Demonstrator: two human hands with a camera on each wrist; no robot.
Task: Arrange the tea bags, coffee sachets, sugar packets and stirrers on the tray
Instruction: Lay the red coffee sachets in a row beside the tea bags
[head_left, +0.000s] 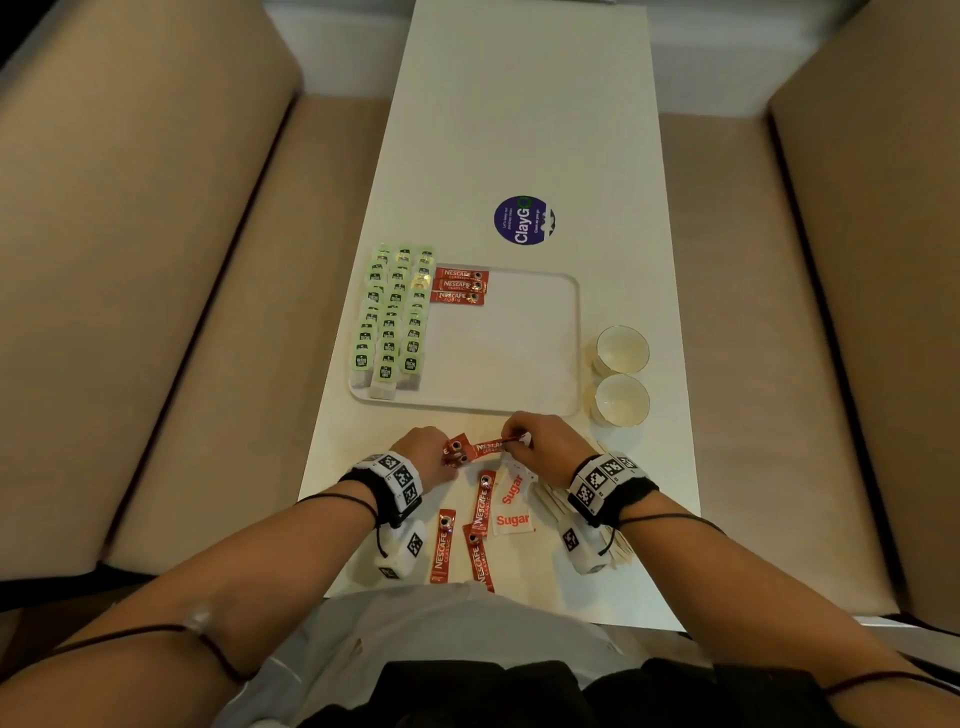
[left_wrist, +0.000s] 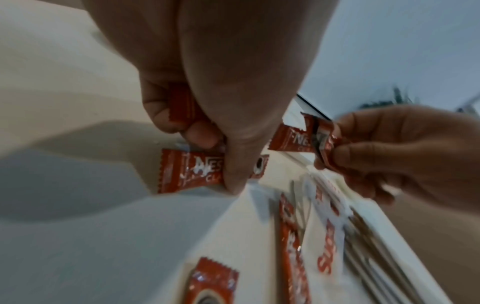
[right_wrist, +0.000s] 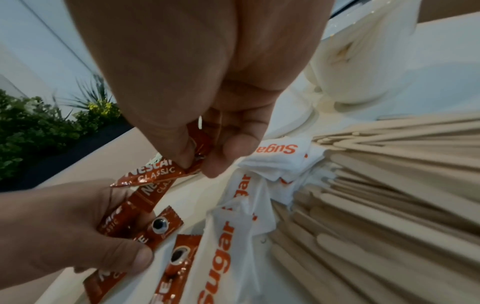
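A white tray (head_left: 519, 364) holds rows of green tea bags (head_left: 392, 317) on its left side and three red coffee sachets (head_left: 460, 286) at its far edge. Just in front of the tray, my left hand (head_left: 451, 457) grips a small bundle of coffee sachets (right_wrist: 135, 222). My right hand (head_left: 511, 439) pinches the other end of one sachet (head_left: 488, 447) that spans between both hands. Three more sachets (head_left: 442, 545) lie loose on the table below. White sugar packets (head_left: 513, 519) and wooden stirrers (right_wrist: 389, 195) lie under my right wrist.
Two white cups (head_left: 621, 374) stand right of the tray. A round purple sticker (head_left: 523, 220) lies on the table (head_left: 519, 104) beyond it. Beige bench seats flank the narrow table on both sides.
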